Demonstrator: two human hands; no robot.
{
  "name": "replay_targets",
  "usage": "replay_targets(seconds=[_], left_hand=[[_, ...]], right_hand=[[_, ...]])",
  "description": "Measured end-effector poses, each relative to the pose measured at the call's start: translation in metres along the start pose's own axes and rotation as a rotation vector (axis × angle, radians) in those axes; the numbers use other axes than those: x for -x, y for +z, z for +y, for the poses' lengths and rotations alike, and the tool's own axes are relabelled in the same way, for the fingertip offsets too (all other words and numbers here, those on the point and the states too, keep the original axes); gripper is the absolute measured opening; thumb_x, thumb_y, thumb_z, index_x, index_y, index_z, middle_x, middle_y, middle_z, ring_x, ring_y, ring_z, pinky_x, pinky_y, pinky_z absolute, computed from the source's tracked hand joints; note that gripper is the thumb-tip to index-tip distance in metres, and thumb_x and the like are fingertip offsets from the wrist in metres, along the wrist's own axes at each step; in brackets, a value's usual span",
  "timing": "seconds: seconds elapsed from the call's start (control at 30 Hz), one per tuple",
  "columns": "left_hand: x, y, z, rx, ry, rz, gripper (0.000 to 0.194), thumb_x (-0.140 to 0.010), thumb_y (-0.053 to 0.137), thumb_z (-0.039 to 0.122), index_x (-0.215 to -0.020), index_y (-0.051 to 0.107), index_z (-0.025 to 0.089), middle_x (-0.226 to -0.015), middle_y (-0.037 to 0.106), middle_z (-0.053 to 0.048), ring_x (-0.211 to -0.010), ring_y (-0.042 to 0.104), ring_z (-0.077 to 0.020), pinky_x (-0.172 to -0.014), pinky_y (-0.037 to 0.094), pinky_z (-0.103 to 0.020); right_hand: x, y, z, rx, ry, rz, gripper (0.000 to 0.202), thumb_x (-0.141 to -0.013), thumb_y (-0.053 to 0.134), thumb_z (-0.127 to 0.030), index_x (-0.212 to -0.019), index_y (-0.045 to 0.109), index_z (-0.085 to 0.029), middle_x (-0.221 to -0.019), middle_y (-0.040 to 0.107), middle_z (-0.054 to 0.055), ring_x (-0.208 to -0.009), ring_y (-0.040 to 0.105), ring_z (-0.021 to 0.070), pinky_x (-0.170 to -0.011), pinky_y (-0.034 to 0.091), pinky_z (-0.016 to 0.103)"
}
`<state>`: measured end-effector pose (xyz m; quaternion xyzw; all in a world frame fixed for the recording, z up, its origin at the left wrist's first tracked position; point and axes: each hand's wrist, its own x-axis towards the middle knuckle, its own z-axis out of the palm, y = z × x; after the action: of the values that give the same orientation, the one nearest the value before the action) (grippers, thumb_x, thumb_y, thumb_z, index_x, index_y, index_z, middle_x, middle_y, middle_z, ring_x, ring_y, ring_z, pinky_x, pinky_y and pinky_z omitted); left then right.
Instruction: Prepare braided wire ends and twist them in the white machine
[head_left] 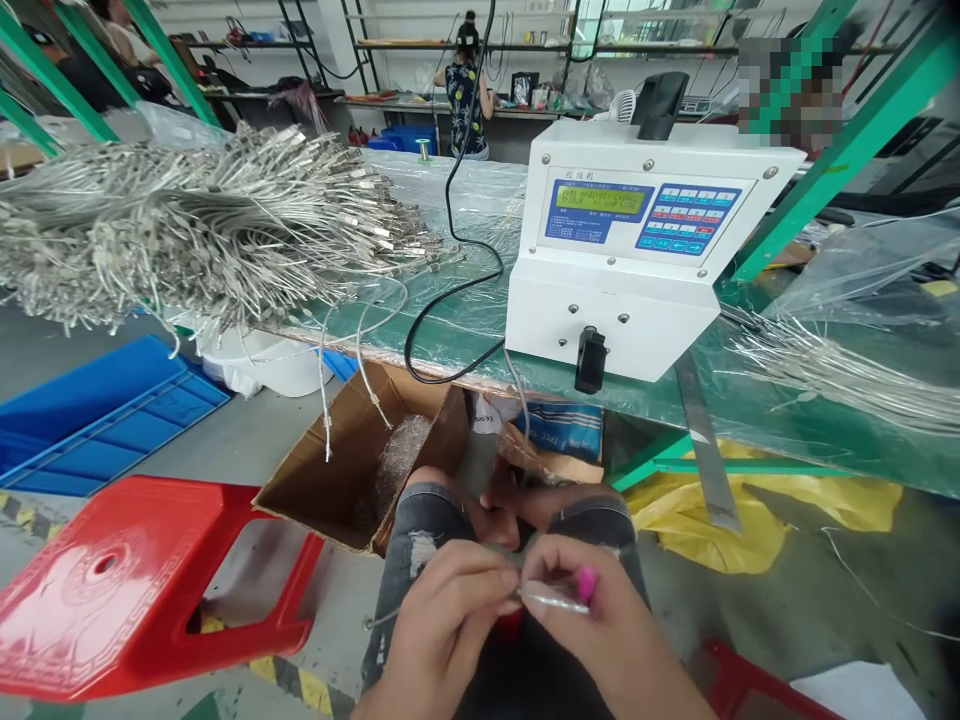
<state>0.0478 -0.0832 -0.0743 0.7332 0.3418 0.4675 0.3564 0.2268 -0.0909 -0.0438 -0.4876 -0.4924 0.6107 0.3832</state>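
Hands pinch one thin wire above the lap

Wire (551, 598) lies between both hands, close over the knees. The left hand (439, 625) closes its fingertips on the near end, and the right hand (600, 625) pinches the same wire just beside it; a pink nail sits on top of the grip. The wire is thin, silvery and short, with a shiny sleeve part at the pinch.

I judge the step is preparing one wire end by hand. The next move needs a steady pinch and fine finger control, because the piece is slippery and small.

Beyond the grip stands a cardboard box (352, 470), and further up a white machine (637, 250). A big wire bundle (210, 225) lies far left.
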Motion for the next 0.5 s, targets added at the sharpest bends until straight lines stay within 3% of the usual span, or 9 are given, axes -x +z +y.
replay_targets(seconds=[0.2, 0.3, 0.4, 0.5], left_hand=[[-0.007, -0.004, 0.002, -0.081, 0.162, 0.064, 0.047, -0.086, 0.063, 0.005, -0.122, 0.067, 0.035, -0.090, 0.074, -0.004, -0.081, 0.066, -0.0160, -0.076, 0.055, -0.026], [-0.007, -0.003, 0.003, -0.087, 0.175, 0.060, 0.046, -0.085, 0.064, 0.004, -0.119, 0.069, 0.034, -0.090, 0.075, -0.003, -0.080, 0.066, -0.0152, -0.076, 0.055, -0.025], [-0.005, 0.003, 0.005, 0.015, -0.036, 0.082, 0.033, -0.085, 0.065, 0.006, -0.105, 0.073, 0.031, -0.085, 0.073, 0.000, -0.078, 0.066, -0.0117, -0.073, 0.054, -0.019], [-0.004, 0.012, 0.009, 0.229, -0.366, 0.221, 0.007, -0.084, 0.072, 0.020, -0.083, 0.075, 0.026, -0.073, 0.067, 0.002, -0.067, 0.062, -0.0087, -0.063, 0.050, -0.014]], right_hand=[[-0.002, 0.000, 0.000, -0.420, 0.317, -0.144, 0.024, -0.074, 0.066, -0.036, -0.074, 0.053, -0.016, -0.065, 0.046, -0.003, -0.050, 0.022, 0.0051, -0.046, 0.013, 0.021], [-0.003, -0.001, -0.004, -0.447, 0.368, -0.154, 0.022, -0.072, 0.065, -0.034, -0.074, 0.052, -0.016, -0.065, 0.045, -0.003, -0.049, 0.020, 0.0045, -0.045, 0.010, 0.021], [-0.004, -0.003, -0.004, -0.253, 0.225, -0.103, 0.020, -0.079, 0.063, -0.033, -0.073, 0.057, -0.015, -0.065, 0.047, -0.003, -0.054, 0.032, 0.0062, -0.049, 0.023, 0.019], [-0.006, -0.004, -0.002, 0.075, -0.024, 0.023, 0.015, -0.089, 0.060, -0.030, -0.082, 0.064, -0.017, -0.076, 0.059, 0.000, -0.072, 0.053, 0.0106, -0.066, 0.041, 0.020]])
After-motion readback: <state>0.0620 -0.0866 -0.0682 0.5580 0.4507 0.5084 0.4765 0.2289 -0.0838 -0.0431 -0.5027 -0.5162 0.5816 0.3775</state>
